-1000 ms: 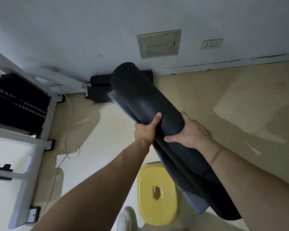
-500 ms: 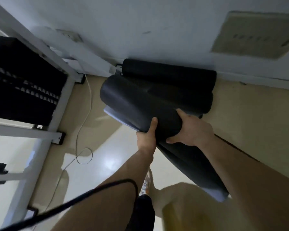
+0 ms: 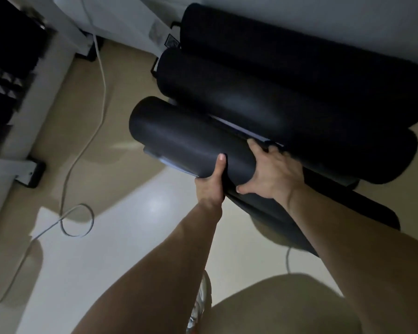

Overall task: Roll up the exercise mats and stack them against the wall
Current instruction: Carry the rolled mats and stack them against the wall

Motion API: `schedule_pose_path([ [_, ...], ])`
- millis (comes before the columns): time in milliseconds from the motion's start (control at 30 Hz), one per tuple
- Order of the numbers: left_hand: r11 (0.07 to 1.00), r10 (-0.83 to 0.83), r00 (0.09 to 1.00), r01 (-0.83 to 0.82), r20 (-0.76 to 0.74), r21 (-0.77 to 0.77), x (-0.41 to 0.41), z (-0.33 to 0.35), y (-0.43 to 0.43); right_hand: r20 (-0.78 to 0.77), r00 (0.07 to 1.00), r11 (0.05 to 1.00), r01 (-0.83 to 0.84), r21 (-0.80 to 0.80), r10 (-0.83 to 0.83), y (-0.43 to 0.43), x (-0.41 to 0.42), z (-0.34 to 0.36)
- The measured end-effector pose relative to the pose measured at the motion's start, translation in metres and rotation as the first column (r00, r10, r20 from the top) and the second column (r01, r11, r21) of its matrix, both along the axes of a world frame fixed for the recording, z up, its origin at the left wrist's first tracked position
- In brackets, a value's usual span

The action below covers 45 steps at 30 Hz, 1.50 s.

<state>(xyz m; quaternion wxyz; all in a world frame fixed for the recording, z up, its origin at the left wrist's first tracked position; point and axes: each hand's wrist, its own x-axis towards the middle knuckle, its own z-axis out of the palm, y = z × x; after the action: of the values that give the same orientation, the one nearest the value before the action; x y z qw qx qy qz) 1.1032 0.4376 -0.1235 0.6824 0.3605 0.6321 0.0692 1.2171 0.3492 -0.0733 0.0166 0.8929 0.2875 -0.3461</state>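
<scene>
I hold a rolled black exercise mat (image 3: 179, 138) low over the floor, its far end pointing up and left. My left hand (image 3: 210, 182) grips its underside with the thumb on top. My right hand (image 3: 273, 169) clamps the roll from the right, fingers over its loose edge. Its near end (image 3: 348, 220) trails down to the right behind my forearm. Two more rolled black mats lie along the wall: one (image 3: 263, 109) just beyond the held roll, another (image 3: 287, 51) behind it against the wall (image 3: 323, 15). The held roll lies close beside the nearer one.
A white metal machine frame (image 3: 7, 169) with a dark weight stack (image 3: 5, 88) stands at the left. A white cable (image 3: 82, 150) runs down from the wall and loops on the beige floor. My shoe (image 3: 200, 307) shows below my left arm.
The view has come closer to the wall and lower. The held mat has dropped from in front of the stacked rolls to beside the nearer one. Both hands keep the same grip.
</scene>
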Motion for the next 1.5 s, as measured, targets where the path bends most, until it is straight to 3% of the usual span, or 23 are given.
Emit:
schedule_pose_path([
  [233,0.999,0.009,1.000,-0.008,-0.023,0.053,0.029,-0.028,-0.006,0.089,0.996,1.000,-0.003,0.000,0.003,0.005,0.024,-0.031],
  [367,0.987,-0.153,0.987,0.156,-0.054,0.043,0.029,-0.027,0.001,0.213,0.977,0.997,-0.018,0.077,0.001,-0.005,0.009,-0.036],
  [467,0.937,-0.339,0.916,0.349,-0.213,0.010,0.033,-0.005,0.011,0.247,0.969,0.996,-0.010,0.087,-0.012,-0.014,-0.005,-0.018],
  [533,0.831,-0.493,0.786,0.552,-0.373,0.064,0.032,0.023,0.019,0.198,0.976,0.995,0.085,0.053,-0.093,-0.026,-0.013,0.011],
  [667,0.427,-0.759,0.399,0.902,-0.515,0.068,0.014,0.114,0.022,0.151,0.952,0.962,0.272,-0.015,-0.266,-0.070,-0.034,0.101],
  [800,0.058,-0.851,0.088,0.996,-0.517,0.075,0.003,0.211,0.004,0.144,0.876,0.879,0.473,-0.065,-0.461,-0.120,-0.059,0.193],
  [900,-0.175,-0.829,-0.089,0.979,-0.551,0.105,-0.004,0.267,-0.021,0.131,0.807,0.808,0.586,-0.059,-0.576,-0.151,-0.080,0.250],
  [1133,-0.501,-0.766,-0.326,0.843,-0.554,0.197,-0.031,0.356,-0.132,0.182,0.666,0.665,0.743,-0.073,-0.724,-0.254,-0.148,0.350],
  [1333,-0.670,-0.670,-0.450,0.710,-0.591,0.218,-0.109,0.397,-0.257,0.173,0.482,0.486,0.874,-0.024,-0.859,-0.368,-0.264,0.384],
  [1500,-0.754,-0.606,-0.505,0.610,-0.615,0.242,-0.229,0.413,-0.366,0.157,0.379,0.379,0.925,-0.027,-0.912,-0.474,-0.419,0.385],
])
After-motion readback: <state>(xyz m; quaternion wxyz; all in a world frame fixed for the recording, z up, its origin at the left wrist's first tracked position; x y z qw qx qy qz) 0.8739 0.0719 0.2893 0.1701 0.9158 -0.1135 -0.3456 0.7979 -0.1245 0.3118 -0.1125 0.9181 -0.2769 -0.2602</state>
